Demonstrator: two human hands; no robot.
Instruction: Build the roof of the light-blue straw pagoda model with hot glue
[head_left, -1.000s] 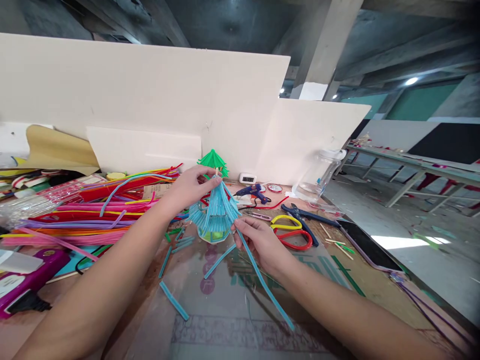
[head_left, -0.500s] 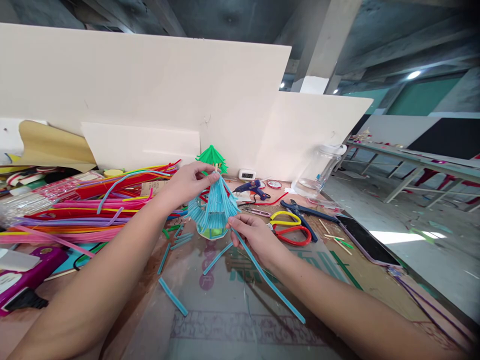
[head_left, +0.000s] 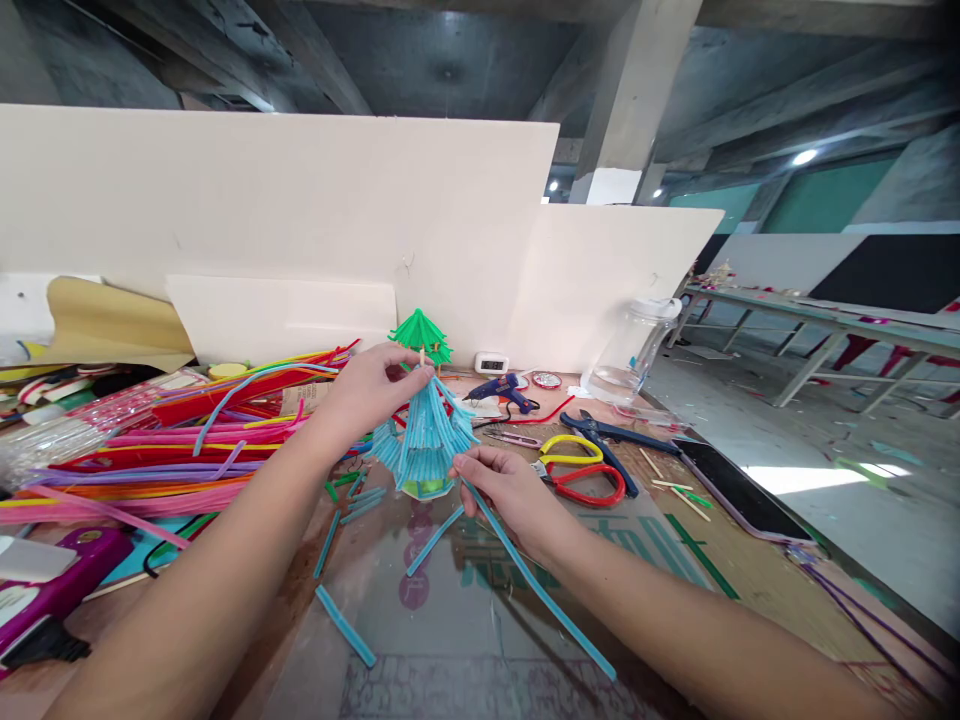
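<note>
A small tiered model (head_left: 429,440) covered in blue pipe cleaners stands at the middle of the table. Its lower edge shows a pale green base. My left hand (head_left: 386,380) is closed around its narrow top, thumb and fingers pinching a light wooden stick there. Just right of the model's lower skirt, my right hand (head_left: 504,488) pinches one end of a long blue pipe cleaner (head_left: 551,598), which trails down toward the lower right. Behind the left hand rises a green roof-shaped piece (head_left: 421,332); whether it joins the blue model is hidden.
Bundles of coloured pipe cleaners (head_left: 187,430) cover the left side. On the right lie a glue gun (head_left: 495,388), scissors (head_left: 581,468), blue-handled pliers (head_left: 611,440) and a phone (head_left: 739,490). A clear jug (head_left: 630,350) stands behind. Cut blue pieces (head_left: 345,625) lie in front.
The view has tipped upward, so the table sits lower in the picture. The model leans slightly more, hiding more of its base. Both hands keep their grips.
</note>
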